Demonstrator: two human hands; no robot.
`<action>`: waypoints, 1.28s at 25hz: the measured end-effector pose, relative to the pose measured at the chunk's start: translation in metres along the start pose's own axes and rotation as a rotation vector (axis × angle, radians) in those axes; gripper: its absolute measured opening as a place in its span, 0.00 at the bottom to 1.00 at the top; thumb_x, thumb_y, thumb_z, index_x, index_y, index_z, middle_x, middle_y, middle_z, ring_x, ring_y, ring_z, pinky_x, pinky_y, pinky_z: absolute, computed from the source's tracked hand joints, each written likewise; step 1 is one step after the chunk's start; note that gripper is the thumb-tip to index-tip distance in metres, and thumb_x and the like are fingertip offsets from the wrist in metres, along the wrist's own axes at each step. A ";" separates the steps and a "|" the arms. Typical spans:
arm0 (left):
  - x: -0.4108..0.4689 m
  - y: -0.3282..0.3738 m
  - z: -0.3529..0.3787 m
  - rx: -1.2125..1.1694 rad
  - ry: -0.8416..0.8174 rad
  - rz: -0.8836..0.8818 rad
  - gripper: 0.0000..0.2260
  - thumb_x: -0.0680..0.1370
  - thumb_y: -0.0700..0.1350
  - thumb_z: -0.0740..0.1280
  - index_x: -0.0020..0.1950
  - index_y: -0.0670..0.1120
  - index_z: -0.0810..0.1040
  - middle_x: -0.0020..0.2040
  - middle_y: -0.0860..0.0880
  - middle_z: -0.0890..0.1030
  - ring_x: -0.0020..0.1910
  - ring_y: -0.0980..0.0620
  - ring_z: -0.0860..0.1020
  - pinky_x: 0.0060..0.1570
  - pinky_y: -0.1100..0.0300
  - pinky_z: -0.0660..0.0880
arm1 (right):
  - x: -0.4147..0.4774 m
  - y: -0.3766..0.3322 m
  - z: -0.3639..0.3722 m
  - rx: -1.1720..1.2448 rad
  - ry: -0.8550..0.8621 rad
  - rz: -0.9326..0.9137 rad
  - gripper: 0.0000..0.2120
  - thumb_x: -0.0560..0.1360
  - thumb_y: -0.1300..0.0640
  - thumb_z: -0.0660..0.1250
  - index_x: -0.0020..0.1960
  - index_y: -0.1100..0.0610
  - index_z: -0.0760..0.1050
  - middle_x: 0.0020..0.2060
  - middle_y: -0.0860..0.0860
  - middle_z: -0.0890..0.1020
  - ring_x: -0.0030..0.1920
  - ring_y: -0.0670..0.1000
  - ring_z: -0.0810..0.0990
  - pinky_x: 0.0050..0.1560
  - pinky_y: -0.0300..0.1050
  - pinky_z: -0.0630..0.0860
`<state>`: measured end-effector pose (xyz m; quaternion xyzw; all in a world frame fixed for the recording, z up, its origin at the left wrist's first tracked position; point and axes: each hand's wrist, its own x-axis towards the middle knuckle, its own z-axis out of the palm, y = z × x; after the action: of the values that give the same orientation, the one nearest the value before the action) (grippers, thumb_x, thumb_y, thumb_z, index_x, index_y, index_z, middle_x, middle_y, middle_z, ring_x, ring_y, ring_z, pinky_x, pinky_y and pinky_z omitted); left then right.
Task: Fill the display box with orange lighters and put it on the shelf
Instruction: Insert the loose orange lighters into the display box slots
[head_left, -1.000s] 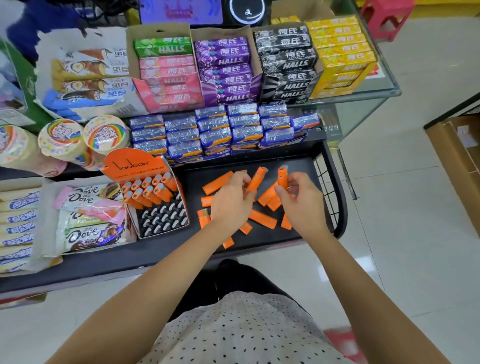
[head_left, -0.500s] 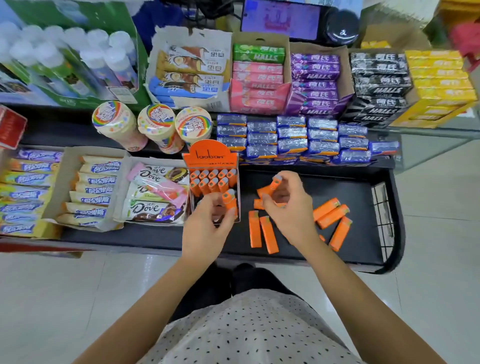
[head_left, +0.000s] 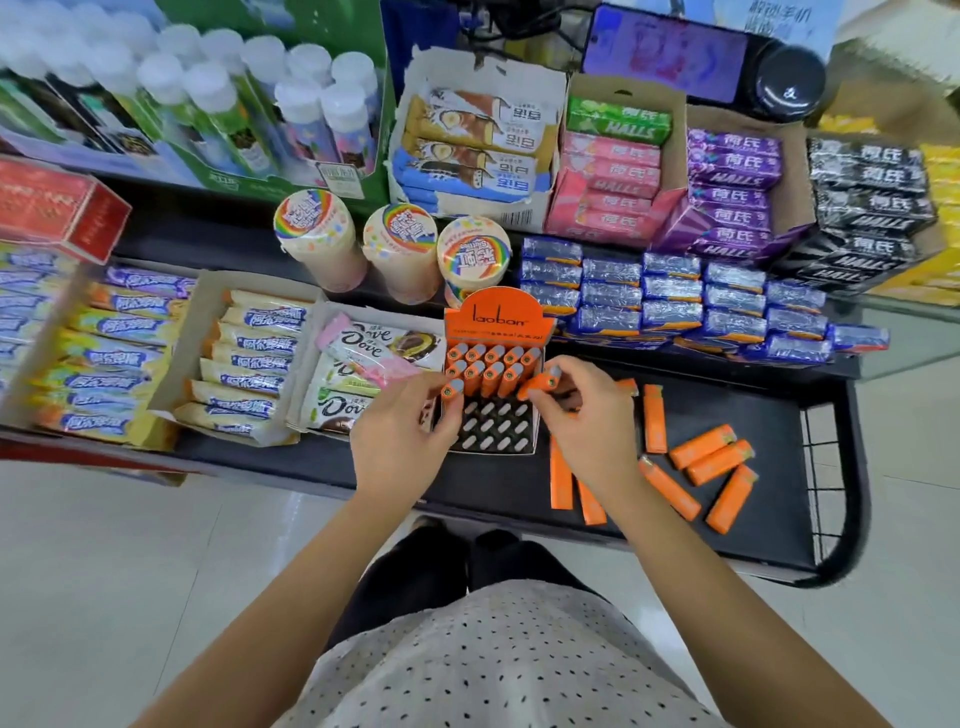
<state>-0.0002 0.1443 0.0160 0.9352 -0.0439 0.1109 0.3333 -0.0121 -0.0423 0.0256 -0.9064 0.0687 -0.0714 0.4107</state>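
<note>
Seeming light, stiff and slick, the orange lighters (head_left: 701, 452) are probably best pinched mid-body. One is pinched by the left hand (head_left: 400, 452), another by the right hand (head_left: 587, 426).

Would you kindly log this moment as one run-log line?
phase: filling | display box: partly filled | left hand: pinches lighter at box | right hand: pinches second lighter | loose lighters: on black shelf

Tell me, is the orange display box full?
Partly filled: the display box holds lighters in rear rows; front slots are empty.
</note>
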 end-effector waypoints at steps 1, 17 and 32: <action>0.001 -0.003 0.001 0.009 -0.004 -0.004 0.09 0.72 0.50 0.70 0.47 0.46 0.83 0.39 0.50 0.85 0.38 0.50 0.81 0.37 0.65 0.69 | 0.000 0.000 0.002 -0.051 0.005 -0.020 0.10 0.70 0.60 0.73 0.49 0.59 0.76 0.42 0.54 0.80 0.42 0.54 0.79 0.41 0.50 0.78; 0.010 -0.015 0.010 0.126 -0.078 0.104 0.08 0.71 0.49 0.69 0.41 0.45 0.82 0.36 0.49 0.82 0.36 0.47 0.79 0.31 0.62 0.69 | 0.003 0.000 0.023 -0.317 0.051 -0.039 0.17 0.68 0.57 0.75 0.53 0.61 0.76 0.46 0.58 0.79 0.45 0.58 0.79 0.35 0.45 0.75; 0.009 -0.002 0.005 0.038 -0.128 -0.011 0.16 0.70 0.53 0.72 0.50 0.43 0.76 0.43 0.47 0.80 0.41 0.47 0.78 0.36 0.57 0.72 | -0.003 0.005 0.002 -0.031 0.039 0.105 0.18 0.72 0.56 0.72 0.59 0.57 0.73 0.47 0.51 0.79 0.45 0.48 0.76 0.43 0.40 0.75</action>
<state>0.0101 0.1430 0.0130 0.9468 -0.0578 0.0498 0.3127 -0.0148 -0.0433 0.0204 -0.9062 0.1252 -0.0665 0.3984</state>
